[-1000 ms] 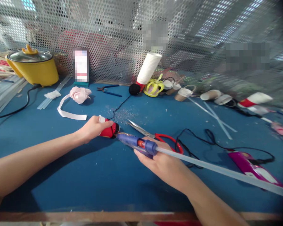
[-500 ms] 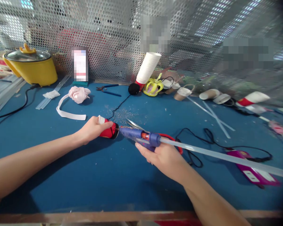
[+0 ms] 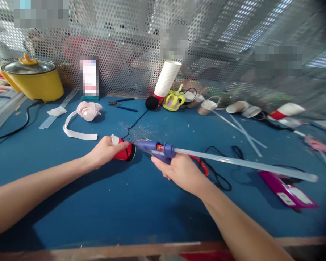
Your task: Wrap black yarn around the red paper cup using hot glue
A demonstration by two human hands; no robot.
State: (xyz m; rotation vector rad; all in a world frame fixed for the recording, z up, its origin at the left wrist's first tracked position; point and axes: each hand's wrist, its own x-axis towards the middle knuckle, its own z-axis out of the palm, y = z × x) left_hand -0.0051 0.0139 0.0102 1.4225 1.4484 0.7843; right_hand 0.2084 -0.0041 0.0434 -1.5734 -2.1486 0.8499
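Observation:
Lying on its side, a red paper cup (image 3: 122,153) with black yarn around its base end is gripped by my left hand (image 3: 103,151), thumb on top. My right hand (image 3: 179,170) is wrapped round the handle of a blue glue gun (image 3: 152,148). A long clear glue stick (image 3: 241,161) sticks out of the gun's back end. The nozzle is at the yarn-wrapped part of the cup; whether it touches cannot be made out. A black yarn strand (image 3: 136,123) runs from the cup to a black yarn ball (image 3: 152,103). Scissors behind the gun are mostly hidden.
Behind the hands are a yellow electric pot (image 3: 34,81), a phone (image 3: 89,78), a ribbon roll (image 3: 89,110), pliers (image 3: 125,104), a stack of white cups (image 3: 167,78) and a yellow basket (image 3: 174,100). On the right lie a black cord (image 3: 220,183) and a purple power strip (image 3: 288,192).
The glue gun's nozzle has shifted slightly up along the cup's yarn-wrapped end, and the stick's far end has come into view. The whole view has shifted a little. Both hands keep their hold.

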